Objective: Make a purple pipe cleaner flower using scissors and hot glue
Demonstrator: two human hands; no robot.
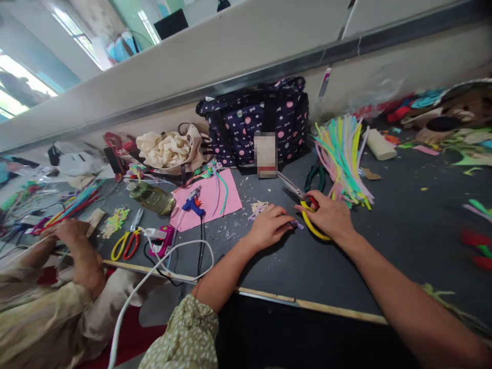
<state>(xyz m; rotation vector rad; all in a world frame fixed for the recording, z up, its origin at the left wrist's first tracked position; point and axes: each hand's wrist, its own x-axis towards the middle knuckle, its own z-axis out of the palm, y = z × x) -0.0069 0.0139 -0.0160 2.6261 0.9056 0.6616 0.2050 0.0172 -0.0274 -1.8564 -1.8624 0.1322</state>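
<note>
My right hand [326,211] grips a pair of scissors [316,229] with yellow and red handles, their blades pointing up and to the left. Beside it, my left hand [269,225] rests low over the dark table, fingers closed on a short purple piece of pipe cleaner [298,224]. Just behind the left hand lies a small pile of cut pieces [258,207], pale and purple. A thick bundle of pastel pipe cleaners [342,159] fans out beyond my right hand. Dark green-handled pliers or scissors [315,178] lie near the blades.
Left of my hands, a blue glue gun [194,203] sits on a pink sheet [230,190], near a bottle [151,198]. A white cable [130,297] loops over the table edge. A dotted bag [234,128] stands behind. A co-worker's hands [71,230] work at far left.
</note>
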